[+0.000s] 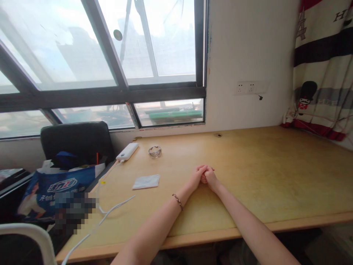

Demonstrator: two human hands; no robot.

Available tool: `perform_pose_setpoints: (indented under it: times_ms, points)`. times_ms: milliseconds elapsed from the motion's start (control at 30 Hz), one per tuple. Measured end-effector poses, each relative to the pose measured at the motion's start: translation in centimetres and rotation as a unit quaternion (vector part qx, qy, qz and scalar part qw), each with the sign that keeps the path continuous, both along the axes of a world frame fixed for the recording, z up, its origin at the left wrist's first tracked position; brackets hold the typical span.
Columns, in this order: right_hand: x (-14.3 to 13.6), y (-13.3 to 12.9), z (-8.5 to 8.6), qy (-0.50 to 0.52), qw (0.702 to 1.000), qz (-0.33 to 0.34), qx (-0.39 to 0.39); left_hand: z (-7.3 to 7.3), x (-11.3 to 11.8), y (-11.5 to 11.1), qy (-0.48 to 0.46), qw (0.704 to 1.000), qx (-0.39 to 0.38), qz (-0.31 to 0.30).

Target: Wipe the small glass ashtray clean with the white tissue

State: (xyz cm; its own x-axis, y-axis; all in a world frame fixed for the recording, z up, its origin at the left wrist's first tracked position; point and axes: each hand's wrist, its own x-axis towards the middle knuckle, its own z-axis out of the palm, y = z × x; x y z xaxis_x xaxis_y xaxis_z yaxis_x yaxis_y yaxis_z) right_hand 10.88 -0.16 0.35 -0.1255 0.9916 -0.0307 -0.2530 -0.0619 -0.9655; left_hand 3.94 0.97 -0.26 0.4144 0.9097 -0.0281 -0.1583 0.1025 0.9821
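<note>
My left hand (pixel 197 175) and my right hand (pixel 212 179) are clasped together over the wooden table (pixel 256 173). Their fingers are closed around each other, and no object shows between them; the palms are hidden. A braided bracelet (pixel 178 202) circles my left wrist. To the left of my hands, apart from them, lies a flat white packet (pixel 146 182), perhaps tissues. Behind it stands a clear glass ashtray-like dish (pixel 154 152). A white power bank (pixel 127 151) rests near the table's left edge with a white cable (pixel 110 210) plugged in.
A black chair (pixel 78 138) holding a blue printed bag (pixel 62 187) stands against the table's left side. A white curved bar (pixel 30 230) is at the lower left. Behind the table are a window (pixel 165 88), a wall socket (pixel 245 87) and a patterned curtain (pixel 321 73).
</note>
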Motion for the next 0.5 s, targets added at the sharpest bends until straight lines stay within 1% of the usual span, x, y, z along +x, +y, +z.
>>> perform_pose_setpoints:
  times_ms: [100, 233, 500]
  points:
    - [-0.24, 0.04, -0.02, 0.007, 1.000, -0.013, -0.014, 0.36, -0.39, -0.24, -0.006, 1.000, 0.016, 0.010]
    - [-0.29, -0.09, -0.14, 0.002, 1.000, -0.024, -0.020, 0.74, -0.36, -0.28, -0.015, 0.999, 0.041, 0.008]
    - [-0.44, -0.28, -0.12, -0.056, 0.998, -0.041, -0.002, 0.93, -0.45, -0.37, 0.012, 0.998, 0.025, 0.054]
